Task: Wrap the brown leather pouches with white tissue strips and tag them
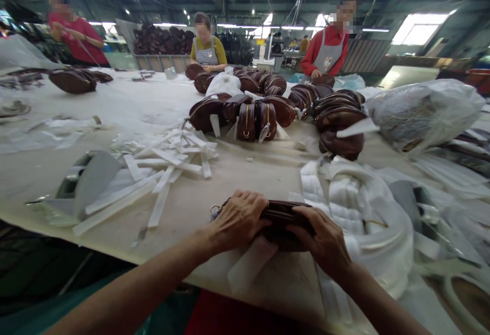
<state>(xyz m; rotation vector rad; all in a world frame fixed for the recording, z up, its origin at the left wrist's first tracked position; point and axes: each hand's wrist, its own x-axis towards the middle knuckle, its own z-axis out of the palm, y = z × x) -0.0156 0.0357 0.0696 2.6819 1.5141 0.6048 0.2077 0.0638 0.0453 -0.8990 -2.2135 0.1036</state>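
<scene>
A dark brown leather bag [285, 225] is held near the table's front edge, partly hidden by my fingers. My left hand [241, 220] is closed over its left end, where a metal ring [215, 208] sticks out. On the right, my right hand [321, 235] grips the bag's other end, thumb on the near side and fingers over the top. Below my left hand hangs a white strip [252, 263], touching the bag's lower side; whether it is attached I cannot tell.
White strips [168, 159] lie heaped at left beside a grey tape dispenser [90, 182]. Rolled white padding [356, 212] sits close on the right. Several finished brown bags [256, 115] stand farther back, near a large plastic bundle [424, 110]. Three co-workers [209, 46] work across the table.
</scene>
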